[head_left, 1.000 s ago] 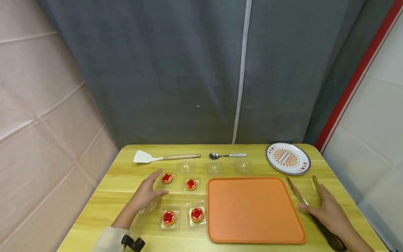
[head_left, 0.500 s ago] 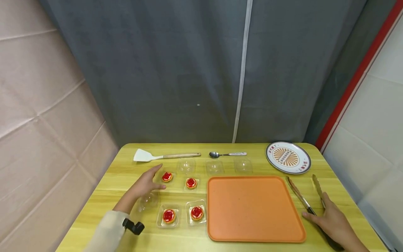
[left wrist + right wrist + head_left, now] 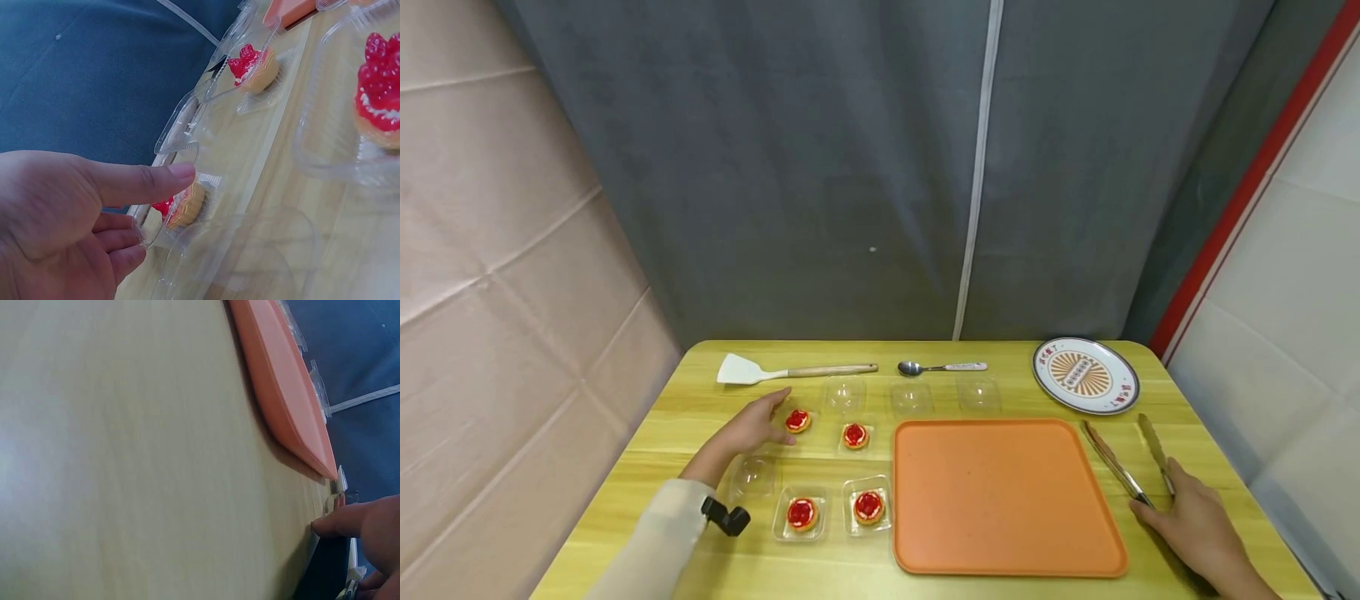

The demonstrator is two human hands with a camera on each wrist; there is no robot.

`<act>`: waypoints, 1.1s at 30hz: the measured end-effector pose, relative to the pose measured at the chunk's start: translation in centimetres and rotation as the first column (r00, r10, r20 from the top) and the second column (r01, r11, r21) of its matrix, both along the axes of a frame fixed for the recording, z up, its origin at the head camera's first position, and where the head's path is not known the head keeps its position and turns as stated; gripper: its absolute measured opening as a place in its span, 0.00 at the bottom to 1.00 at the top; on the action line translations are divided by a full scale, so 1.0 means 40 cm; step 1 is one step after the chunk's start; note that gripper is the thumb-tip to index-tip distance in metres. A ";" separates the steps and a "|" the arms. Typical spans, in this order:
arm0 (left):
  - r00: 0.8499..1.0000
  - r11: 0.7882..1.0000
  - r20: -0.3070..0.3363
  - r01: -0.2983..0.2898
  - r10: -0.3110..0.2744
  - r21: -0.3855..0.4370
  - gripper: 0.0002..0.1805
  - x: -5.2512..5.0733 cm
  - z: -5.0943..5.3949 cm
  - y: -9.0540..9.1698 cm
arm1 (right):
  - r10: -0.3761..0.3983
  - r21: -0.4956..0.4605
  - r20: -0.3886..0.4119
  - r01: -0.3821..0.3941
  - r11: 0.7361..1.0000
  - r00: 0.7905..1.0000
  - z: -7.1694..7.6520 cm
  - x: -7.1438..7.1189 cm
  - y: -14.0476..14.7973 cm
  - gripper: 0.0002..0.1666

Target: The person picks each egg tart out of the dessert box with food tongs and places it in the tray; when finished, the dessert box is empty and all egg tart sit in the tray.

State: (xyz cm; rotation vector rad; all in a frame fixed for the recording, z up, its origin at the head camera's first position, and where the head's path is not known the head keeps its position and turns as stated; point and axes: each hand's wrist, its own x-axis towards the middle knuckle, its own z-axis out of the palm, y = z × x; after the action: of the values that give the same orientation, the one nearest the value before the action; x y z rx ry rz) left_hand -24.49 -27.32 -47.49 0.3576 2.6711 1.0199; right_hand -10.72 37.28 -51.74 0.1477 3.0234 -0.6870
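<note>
In the head view, my left hand (image 3: 756, 427) is spread around the left side of a clear plastic box (image 3: 788, 406) holding a small red-topped tart (image 3: 798, 421). In the left wrist view, the thumb (image 3: 144, 181) stretches along one side and the fingertips (image 3: 128, 259) meet the clear wall; how firmly they press cannot be seen. The box stays on the table. My right hand (image 3: 1195, 527) holds metal tongs (image 3: 1108, 461) with dark handles by their middle, right of the orange tray (image 3: 1007, 500). The tongs' arms stand apart with nothing between them.
More tarts sit in clear boxes: one behind (image 3: 855, 436), two in front (image 3: 802, 514) (image 3: 868, 507). A clear lid (image 3: 754, 477) lies under my left forearm. Along the back are a spatula (image 3: 797, 372), a spoon (image 3: 940, 368), clear lids (image 3: 912, 400) and a patterned plate (image 3: 1086, 376).
My left hand has moved slightly back and right, closer around the tart's box. My right hand has closed from a loose spread onto the tongs; their arms are a little nearer together.
</note>
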 end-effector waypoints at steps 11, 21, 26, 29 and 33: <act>0.992 0.989 0.114 0.033 -0.049 0.145 0.54 -0.021 -0.014 -0.016 | 0.019 0.004 -0.055 -0.019 1.000 0.998 -0.001 -0.006 0.011 0.64; 0.987 0.978 0.124 0.075 -0.101 0.197 0.50 -0.026 -0.024 -0.031 | 0.023 -0.024 0.014 -0.023 0.999 1.000 0.015 -0.014 0.024 0.66; 0.987 0.971 0.106 0.099 -0.124 0.216 0.50 -0.027 -0.027 -0.037 | 0.014 -0.068 0.052 -0.010 0.998 0.999 0.039 -0.027 0.032 0.66; 0.987 0.970 0.097 0.104 -0.128 0.218 0.49 -0.028 -0.028 -0.040 | 0.023 -0.070 0.027 -0.021 0.997 0.999 0.059 -0.035 0.026 0.65; 0.987 0.971 0.088 0.113 -0.134 0.210 0.49 -0.029 -0.030 -0.042 | 0.069 -0.063 -0.018 -0.070 0.996 0.997 0.098 -0.042 0.001 0.63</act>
State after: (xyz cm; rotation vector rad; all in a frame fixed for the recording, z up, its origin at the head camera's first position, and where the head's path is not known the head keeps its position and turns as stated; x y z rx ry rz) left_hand -25.65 -29.01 -48.68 0.4925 2.4272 1.2422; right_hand -12.40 37.30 -47.82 0.0344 3.0013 -0.7805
